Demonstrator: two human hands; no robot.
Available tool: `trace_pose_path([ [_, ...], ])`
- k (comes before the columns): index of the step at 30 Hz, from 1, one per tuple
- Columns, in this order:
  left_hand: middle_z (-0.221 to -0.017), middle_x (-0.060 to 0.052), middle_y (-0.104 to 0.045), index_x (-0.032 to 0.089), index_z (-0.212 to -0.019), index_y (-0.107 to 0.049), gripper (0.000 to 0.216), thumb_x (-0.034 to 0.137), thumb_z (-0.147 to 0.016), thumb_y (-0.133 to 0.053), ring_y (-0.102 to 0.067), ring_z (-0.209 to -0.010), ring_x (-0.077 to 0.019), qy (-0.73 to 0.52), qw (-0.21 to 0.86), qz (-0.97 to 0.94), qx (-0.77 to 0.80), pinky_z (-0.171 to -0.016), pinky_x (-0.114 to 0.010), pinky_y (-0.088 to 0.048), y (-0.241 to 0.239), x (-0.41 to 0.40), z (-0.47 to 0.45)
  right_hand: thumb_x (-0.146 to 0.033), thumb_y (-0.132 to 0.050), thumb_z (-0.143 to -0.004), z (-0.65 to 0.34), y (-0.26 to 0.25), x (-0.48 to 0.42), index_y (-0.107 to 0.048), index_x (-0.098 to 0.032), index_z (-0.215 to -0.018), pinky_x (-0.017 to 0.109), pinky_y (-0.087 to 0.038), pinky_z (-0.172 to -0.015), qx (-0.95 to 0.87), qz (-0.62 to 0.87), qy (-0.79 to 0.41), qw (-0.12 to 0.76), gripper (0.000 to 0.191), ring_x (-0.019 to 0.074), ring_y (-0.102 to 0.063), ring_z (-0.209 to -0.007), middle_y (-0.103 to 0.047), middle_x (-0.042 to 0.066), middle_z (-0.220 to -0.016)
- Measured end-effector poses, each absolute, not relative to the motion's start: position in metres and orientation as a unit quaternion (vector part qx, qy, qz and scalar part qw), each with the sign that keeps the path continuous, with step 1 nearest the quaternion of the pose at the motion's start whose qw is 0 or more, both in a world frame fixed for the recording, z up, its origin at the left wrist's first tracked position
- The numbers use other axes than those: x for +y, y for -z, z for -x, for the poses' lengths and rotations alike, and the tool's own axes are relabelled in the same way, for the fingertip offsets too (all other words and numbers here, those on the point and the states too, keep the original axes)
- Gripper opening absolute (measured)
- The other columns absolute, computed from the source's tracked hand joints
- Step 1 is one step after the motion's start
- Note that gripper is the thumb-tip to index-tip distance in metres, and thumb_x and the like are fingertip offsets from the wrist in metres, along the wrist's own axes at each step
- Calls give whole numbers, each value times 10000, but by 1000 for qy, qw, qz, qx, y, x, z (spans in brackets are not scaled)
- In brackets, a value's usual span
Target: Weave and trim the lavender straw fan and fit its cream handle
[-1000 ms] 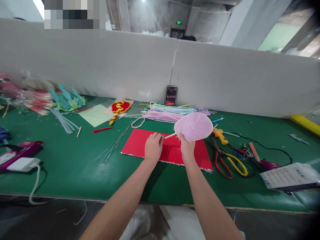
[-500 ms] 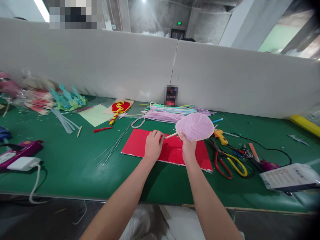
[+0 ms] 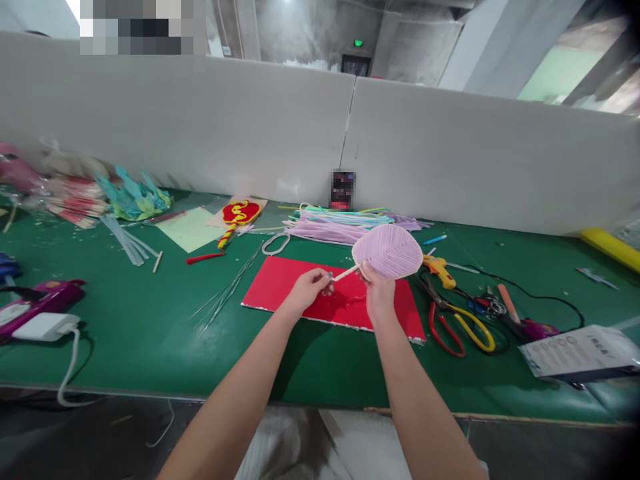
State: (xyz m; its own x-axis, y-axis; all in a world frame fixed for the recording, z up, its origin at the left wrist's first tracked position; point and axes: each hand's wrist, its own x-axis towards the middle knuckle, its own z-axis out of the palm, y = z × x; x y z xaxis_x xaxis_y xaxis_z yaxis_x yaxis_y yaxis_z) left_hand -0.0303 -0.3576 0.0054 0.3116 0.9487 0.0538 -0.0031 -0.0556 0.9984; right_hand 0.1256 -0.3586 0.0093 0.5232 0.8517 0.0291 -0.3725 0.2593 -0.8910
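Note:
A lilac hand fan with a pale rim and a thin cream handle is held above a red board. My right hand grips it at the lower edge of its face, near where the handle begins. The fingers of my left hand pinch the free end of the handle, which points left. Behind the board lies a bundle of lilac and green pipe cleaners. A smaller red and yellow fan rests farther back on the left.
Scissors with red and yellow handles and a yellow glue gun lie to the right. Thin wires lie left of the board. A purple power strip sits at far left. A grey partition stands behind the green table.
My left hand has turned, and its fingers now pinch the handle's end from the side. The fan has tilted slightly and still sits in my right hand.

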Motion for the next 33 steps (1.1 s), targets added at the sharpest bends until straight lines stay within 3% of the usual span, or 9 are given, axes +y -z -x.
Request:
trace_pose_path([
  [8, -591, 25, -535, 177, -642, -467, 295, 439, -677, -599, -485, -515, -69, -416, 656, -515, 363, -548, -203, -398, -9, -363, 26, -262, -754, -506, -125, -13, -363, -646, -145, -692, 246, -462, -515, -231, 426, -498, 719, 244, 113, -574, -542, -620, -17, -611],
  [14, -586, 37, -520, 183, -661, -450, 314, 445, -662, -622, -497, -507, -70, -439, 664, -488, 358, -516, -197, -394, -13, -368, 19, -285, -724, -553, -120, -7, -362, -629, -174, -717, 226, -464, -502, -199, 412, -520, 721, 220, 111, -584, -571, -619, -25, -624],
  [19, -593, 29, -532, 183, -675, -454, 300, 461, -719, -556, -506, -519, -80, -485, 614, -500, 371, -516, -205, -390, -11, -370, 11, -291, -728, -560, -115, -3, -363, -595, -192, -702, 196, -454, -484, -167, 404, -529, 727, 218, 89, -572, -559, -605, -45, -611],
  [25, -650, 11, -564, 187, -717, -491, 203, 363, -814, -458, -534, -591, -109, -521, 517, -542, 409, -593, -231, -427, -12, -377, 1, -296, -720, -583, -116, 0, -363, -602, -194, -718, 199, -460, -489, -153, 410, -526, 730, 206, 95, -581, -567, -609, -42, -610],
  [29, -713, 6, -588, 195, -747, -544, 156, 295, -826, -454, -553, -677, -123, -514, 448, -593, 428, -688, -240, -417, -14, -384, -1, -305, -702, -602, -118, 1, -362, -601, -196, -725, 196, -457, -496, -150, 420, -505, 739, 193, 94, -590, -577, -617, -42, -621],
  [33, -725, 6, -603, 203, -789, -553, 139, 290, -830, -453, -567, -694, -132, -491, 365, -644, 460, -684, -238, -412, -15, -387, 0, -289, -693, -604, -117, 0, -362, -615, -199, -771, 197, -456, -516, -156, 430, -479, 749, 205, 93, -608, -616, -654, -29, -718],
])
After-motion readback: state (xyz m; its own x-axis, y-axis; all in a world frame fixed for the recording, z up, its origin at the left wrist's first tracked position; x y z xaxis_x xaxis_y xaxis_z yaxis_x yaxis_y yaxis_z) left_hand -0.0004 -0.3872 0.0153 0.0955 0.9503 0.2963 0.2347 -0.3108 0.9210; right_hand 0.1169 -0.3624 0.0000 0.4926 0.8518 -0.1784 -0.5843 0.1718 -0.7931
